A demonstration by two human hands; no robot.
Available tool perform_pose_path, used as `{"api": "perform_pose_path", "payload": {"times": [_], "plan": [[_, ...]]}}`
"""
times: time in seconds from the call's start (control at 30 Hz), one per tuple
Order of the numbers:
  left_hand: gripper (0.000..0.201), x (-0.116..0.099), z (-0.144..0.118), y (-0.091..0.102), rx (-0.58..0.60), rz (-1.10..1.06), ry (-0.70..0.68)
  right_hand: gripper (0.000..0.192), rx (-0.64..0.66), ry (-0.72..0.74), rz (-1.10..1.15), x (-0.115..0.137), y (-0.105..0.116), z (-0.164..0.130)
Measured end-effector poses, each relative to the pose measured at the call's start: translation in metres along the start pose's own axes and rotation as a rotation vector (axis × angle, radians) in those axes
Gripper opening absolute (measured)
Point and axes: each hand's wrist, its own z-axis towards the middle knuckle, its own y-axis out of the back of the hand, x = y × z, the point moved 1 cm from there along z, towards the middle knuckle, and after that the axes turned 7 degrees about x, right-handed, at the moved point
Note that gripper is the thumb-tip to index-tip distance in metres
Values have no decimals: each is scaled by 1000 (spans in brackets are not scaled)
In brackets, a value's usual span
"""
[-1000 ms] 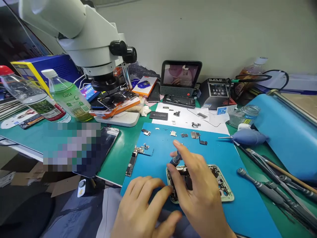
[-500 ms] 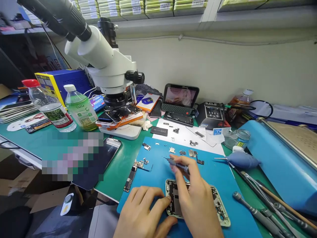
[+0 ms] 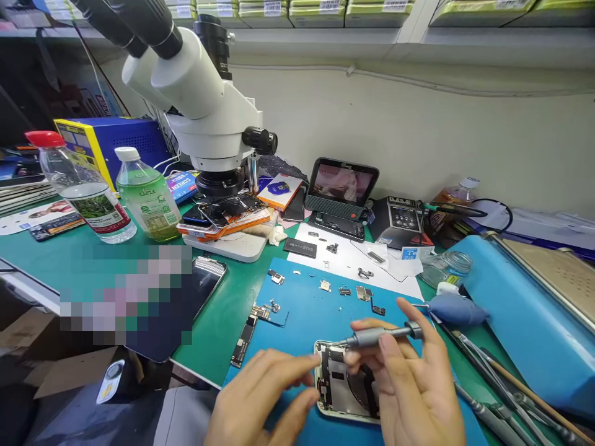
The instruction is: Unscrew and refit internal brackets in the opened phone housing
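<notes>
Right hand (image 3: 413, 396): closed on grey screwdriver (image 3: 379, 336), tip over opened phone chassis (image 3: 346, 387). Left hand (image 3: 260, 399): fingers narrow, steadying the chassis's left edge. I judge a tip slip could gouge the board. Blue mat (image 3: 302, 310) beneath the chassis, loose screws behind; green worktop (image 3: 218, 322), microscope (image 3: 204, 111) far left.

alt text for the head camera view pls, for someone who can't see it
A right hand holds a grey screwdriver level over an opened phone frame on a blue mat, while the left hand touches the frame's left edge. Small parts lie on the mat; a white microscope stands behind.
</notes>
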Motion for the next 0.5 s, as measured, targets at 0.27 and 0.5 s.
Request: {"api": "perform_pose_path", "payload": {"times": [0.27,0.5], "plan": [[29,10,19,8,182,-341,126,75,-13,-197,231,7,-20,-13],[36,11,18,16,201,-380,139,82,70,-207,233,-4,-10,-10]]}}
